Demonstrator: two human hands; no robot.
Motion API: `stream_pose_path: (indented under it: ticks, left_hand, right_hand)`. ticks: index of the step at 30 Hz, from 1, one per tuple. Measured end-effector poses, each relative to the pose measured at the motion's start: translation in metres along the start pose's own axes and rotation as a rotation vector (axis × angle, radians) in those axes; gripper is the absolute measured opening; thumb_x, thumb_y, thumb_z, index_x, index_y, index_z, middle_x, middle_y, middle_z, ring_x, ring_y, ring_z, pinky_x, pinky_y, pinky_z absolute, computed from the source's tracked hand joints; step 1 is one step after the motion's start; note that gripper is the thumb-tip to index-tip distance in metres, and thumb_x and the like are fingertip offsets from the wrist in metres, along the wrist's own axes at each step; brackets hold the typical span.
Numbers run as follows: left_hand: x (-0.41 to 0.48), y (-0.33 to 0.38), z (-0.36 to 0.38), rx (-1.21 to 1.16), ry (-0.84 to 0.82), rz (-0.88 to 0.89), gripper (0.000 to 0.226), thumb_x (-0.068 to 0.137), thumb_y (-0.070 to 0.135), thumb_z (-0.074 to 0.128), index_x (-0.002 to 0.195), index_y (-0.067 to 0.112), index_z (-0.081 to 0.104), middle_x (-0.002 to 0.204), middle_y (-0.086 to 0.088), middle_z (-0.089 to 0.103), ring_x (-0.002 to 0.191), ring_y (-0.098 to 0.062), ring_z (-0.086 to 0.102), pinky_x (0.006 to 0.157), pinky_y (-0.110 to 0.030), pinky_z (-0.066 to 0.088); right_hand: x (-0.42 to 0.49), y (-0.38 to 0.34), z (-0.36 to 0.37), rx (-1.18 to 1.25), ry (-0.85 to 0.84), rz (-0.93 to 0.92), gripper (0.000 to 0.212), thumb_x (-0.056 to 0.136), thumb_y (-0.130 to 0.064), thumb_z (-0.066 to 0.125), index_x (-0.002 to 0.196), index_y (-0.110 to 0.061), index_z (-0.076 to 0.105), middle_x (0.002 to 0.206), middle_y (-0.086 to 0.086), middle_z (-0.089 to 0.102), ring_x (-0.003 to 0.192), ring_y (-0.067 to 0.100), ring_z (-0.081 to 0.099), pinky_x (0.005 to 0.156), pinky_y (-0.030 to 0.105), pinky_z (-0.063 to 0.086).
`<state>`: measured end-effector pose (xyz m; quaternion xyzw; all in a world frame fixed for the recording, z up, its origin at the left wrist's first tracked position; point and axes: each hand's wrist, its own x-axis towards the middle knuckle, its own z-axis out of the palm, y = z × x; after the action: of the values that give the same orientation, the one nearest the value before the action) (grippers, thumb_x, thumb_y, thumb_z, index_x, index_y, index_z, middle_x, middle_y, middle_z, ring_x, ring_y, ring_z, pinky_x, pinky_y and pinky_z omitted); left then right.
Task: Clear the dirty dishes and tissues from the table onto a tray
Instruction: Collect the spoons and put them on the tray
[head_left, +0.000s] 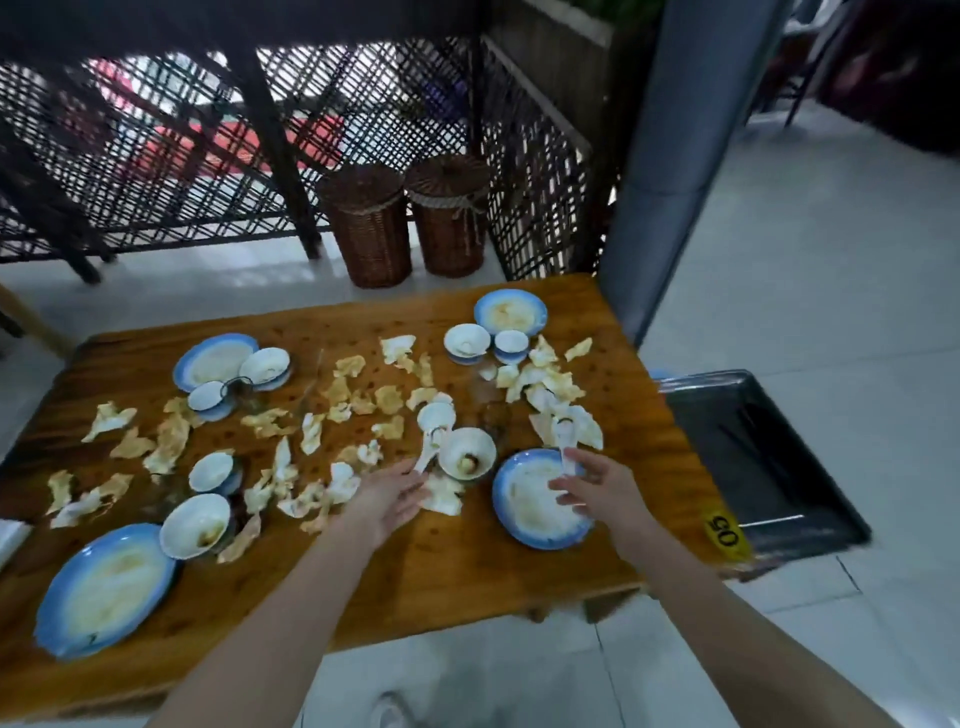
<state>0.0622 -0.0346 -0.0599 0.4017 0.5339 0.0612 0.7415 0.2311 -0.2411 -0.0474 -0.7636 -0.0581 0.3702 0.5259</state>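
Now my right hand (597, 491) pinches a white piece (566, 460) over the plate (524, 506) — the tray (769, 467) lies rightward, nearest this hand; left hand (387, 501) flat-fingered, holding nothing.

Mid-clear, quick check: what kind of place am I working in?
Probably a restaurant dining area: a wooden table with a yellow number tag reading 05, several used blue-rimmed plates, and a metal tray alongside.
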Motion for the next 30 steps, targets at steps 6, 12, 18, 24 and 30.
stream_pose_path:
  ticks: [6,12,18,24,30]
  left_hand:
    - [-0.006,-0.034,0.111,0.062,-0.207,-0.008,0.043,0.097,0.006,0.051,0.139,0.011,0.044,0.085,-0.003,0.065,0.061,-0.013,0.056,0.062,-0.025,0.044]
    - [-0.013,-0.056,0.207,0.210,-0.280,-0.036,0.036,0.095,0.009,0.056,0.130,0.015,0.052,0.091,-0.001,0.062,0.072,-0.014,0.059,0.065,-0.029,0.041]
    - [-0.009,-0.072,0.282,0.294,-0.340,-0.038,0.020,0.092,0.006,0.059,0.101,0.023,0.064,0.080,0.003,0.073,0.074,-0.014,0.066,0.063,-0.026,0.044]
    - [0.010,-0.078,0.349,0.370,-0.396,-0.061,0.019,0.091,0.007,0.061,0.095,0.025,0.067,0.088,-0.001,0.074,0.083,-0.017,0.067,0.068,-0.029,0.048]
    - [0.042,-0.064,0.422,0.330,-0.395,-0.067,0.023,0.089,0.001,0.061,0.101,0.020,0.066,0.085,-0.003,0.072,0.070,-0.014,0.065,0.057,-0.023,0.041]
  right_hand:
    - [-0.016,0.035,-0.101,0.079,0.120,0.034,0.043,0.081,-0.011,0.073,0.120,-0.023,0.059,0.086,0.000,0.071,0.073,0.013,0.069,0.072,0.030,0.056]
    - [-0.030,0.059,-0.175,0.197,0.200,0.054,0.046,0.080,-0.008,0.073,0.123,-0.019,0.058,0.089,0.007,0.072,0.075,0.018,0.071,0.064,0.026,0.058]
    - [-0.032,0.080,-0.226,0.264,0.310,0.061,0.045,0.082,0.000,0.068,0.125,-0.011,0.058,0.092,0.018,0.071,0.070,0.023,0.066,0.070,0.035,0.054]
    - [-0.016,0.088,-0.278,0.302,0.381,0.105,0.044,0.081,-0.003,0.070,0.122,-0.014,0.059,0.088,0.014,0.071,0.069,0.018,0.066,0.056,0.021,0.048]
    - [0.031,0.070,-0.333,0.281,0.410,0.142,0.044,0.082,-0.004,0.069,0.123,-0.015,0.058,0.083,0.011,0.073,0.064,0.015,0.066,0.068,0.030,0.051]
